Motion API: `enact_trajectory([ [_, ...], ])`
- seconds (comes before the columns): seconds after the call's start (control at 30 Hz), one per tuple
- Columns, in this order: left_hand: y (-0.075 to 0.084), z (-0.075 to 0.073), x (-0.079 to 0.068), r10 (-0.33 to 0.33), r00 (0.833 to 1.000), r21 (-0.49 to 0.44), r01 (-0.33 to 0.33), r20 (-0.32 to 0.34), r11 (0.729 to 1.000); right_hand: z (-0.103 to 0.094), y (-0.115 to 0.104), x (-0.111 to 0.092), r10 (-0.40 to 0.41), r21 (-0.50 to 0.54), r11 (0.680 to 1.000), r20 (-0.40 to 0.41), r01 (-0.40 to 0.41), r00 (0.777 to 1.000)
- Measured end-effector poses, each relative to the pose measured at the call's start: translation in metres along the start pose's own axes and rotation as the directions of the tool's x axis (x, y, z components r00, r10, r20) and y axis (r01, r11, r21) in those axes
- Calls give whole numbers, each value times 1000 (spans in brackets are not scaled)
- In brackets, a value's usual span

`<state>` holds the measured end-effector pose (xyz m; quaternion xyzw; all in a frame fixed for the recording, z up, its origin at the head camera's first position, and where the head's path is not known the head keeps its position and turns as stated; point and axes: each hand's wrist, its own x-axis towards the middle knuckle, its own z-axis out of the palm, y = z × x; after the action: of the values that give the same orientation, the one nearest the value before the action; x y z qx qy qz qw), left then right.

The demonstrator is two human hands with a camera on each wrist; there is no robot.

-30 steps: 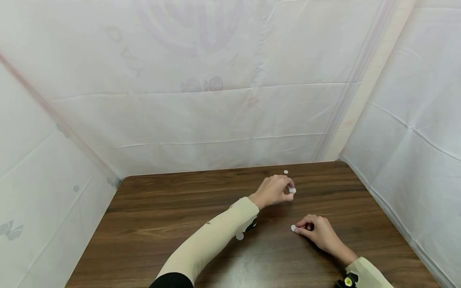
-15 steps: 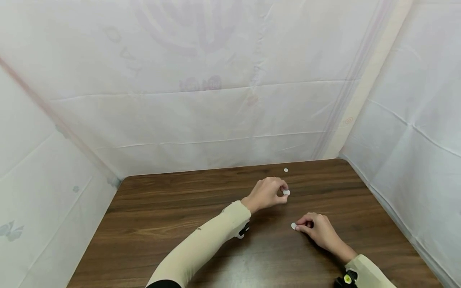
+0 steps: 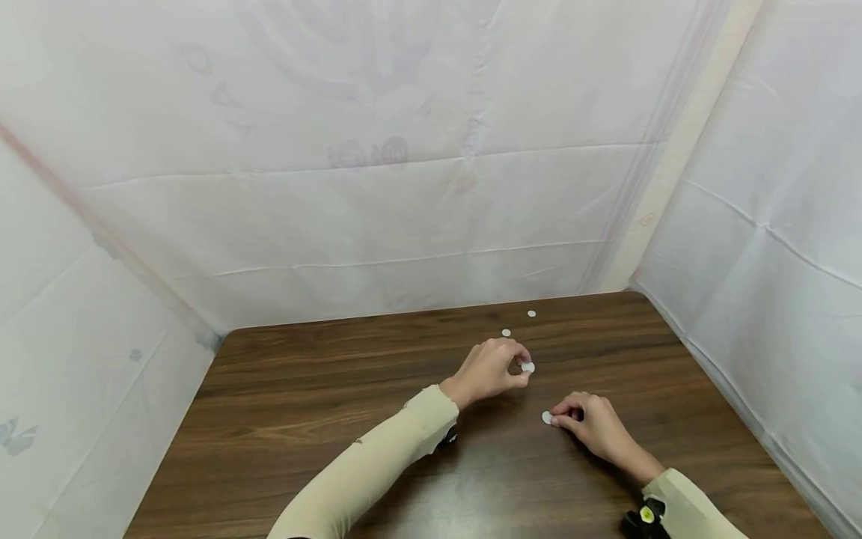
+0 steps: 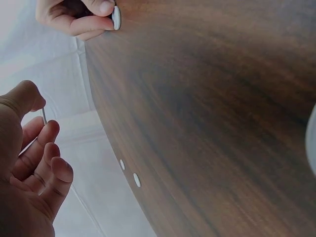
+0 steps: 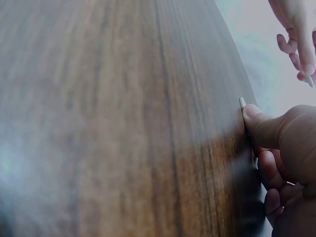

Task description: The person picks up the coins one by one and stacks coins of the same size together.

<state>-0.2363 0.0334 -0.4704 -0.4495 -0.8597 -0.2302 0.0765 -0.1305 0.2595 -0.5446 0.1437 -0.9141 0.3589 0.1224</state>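
My left hand (image 3: 488, 368) pinches a small white disc (image 3: 528, 367) between thumb and fingertip, above the wooden table. The left wrist view shows this disc (image 4: 44, 116) edge-on as a thin sliver. Lower and to the right, my right hand (image 3: 599, 430) holds a second white disc (image 3: 547, 418) by its edge, close over the tabletop. In the right wrist view that disc (image 5: 242, 102) sticks out past the thumb. Two more white discs, one nearer (image 3: 506, 332) and one farther (image 3: 531, 314), lie on the table beyond my left hand.
The dark wood-grain table (image 3: 289, 404) has rounded far corners. A white sheet (image 3: 377, 209) hangs behind it, with more sheeting along both sides. Another white round thing (image 4: 311, 140) is cut off at the right edge of the left wrist view.
My left hand has drawn left and slightly nearer with its disc, uncovering a disc behind it. A disc by the left wrist is now hidden under the sleeve. The right hand stays nearly still.
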Motion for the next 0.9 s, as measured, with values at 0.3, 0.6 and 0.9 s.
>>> enact_trajectory([
  [0.3,0,2,-10,-17,1000,-22,17,-9,1000,-1,-1,-1,-9,-9,1000,-6,9,1000],
  [0.6,0,4,-15,-21,1000,-18,21,5,1000,-2,-2,-3,-27,-13,1000,-18,27,999],
  [0.9,6,3,-23,-23,998,-44,26,65,999,-2,-3,-3,-9,-8,1000,2,9,1000],
])
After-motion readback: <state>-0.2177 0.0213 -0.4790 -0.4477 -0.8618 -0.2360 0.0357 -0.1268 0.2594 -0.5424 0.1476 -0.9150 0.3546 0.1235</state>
